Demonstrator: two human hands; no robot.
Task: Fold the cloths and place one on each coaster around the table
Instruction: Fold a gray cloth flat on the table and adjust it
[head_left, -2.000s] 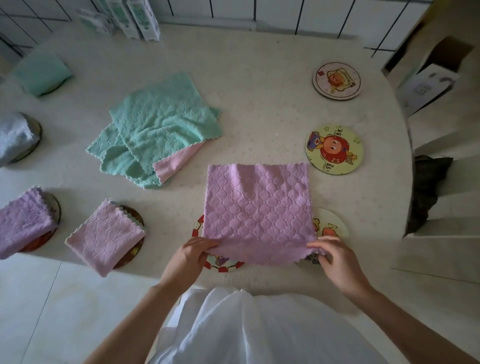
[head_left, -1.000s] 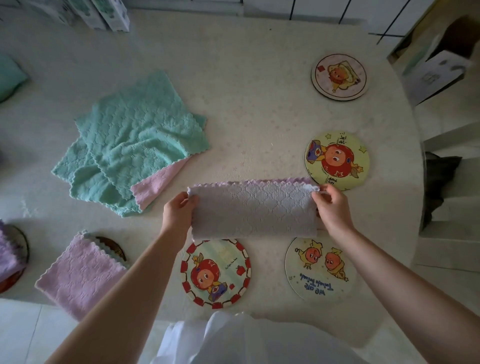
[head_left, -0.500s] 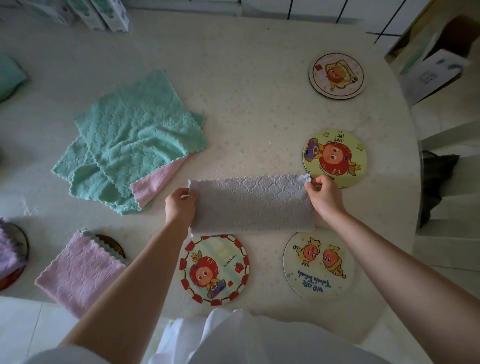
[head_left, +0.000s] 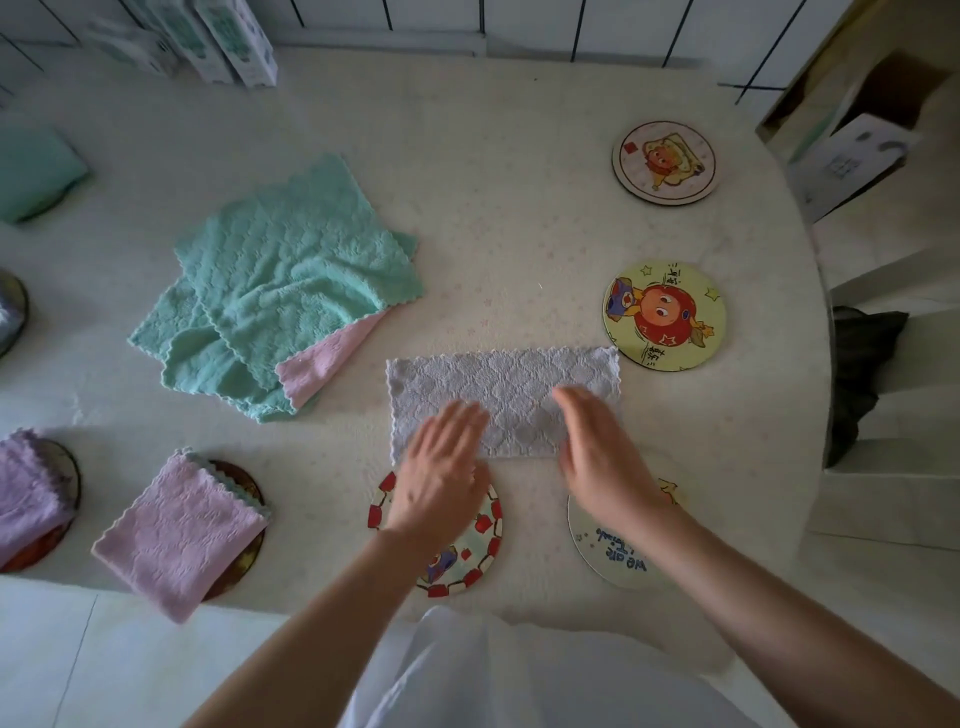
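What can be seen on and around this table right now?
table: one, white, fills the view
grey cloth: one, pale grey-lilac, folded strip, centre
loose cloths: a pile, green over one pink, left of centre
bare coasters: four, cartoon prints, right and near side
folded cloths: three, pink, lilac, green, left side
cartons: several, white and green, far left corner
left grip: bare hand, open, fingers over the strip's left half
right grip: bare hand, open, over its right half
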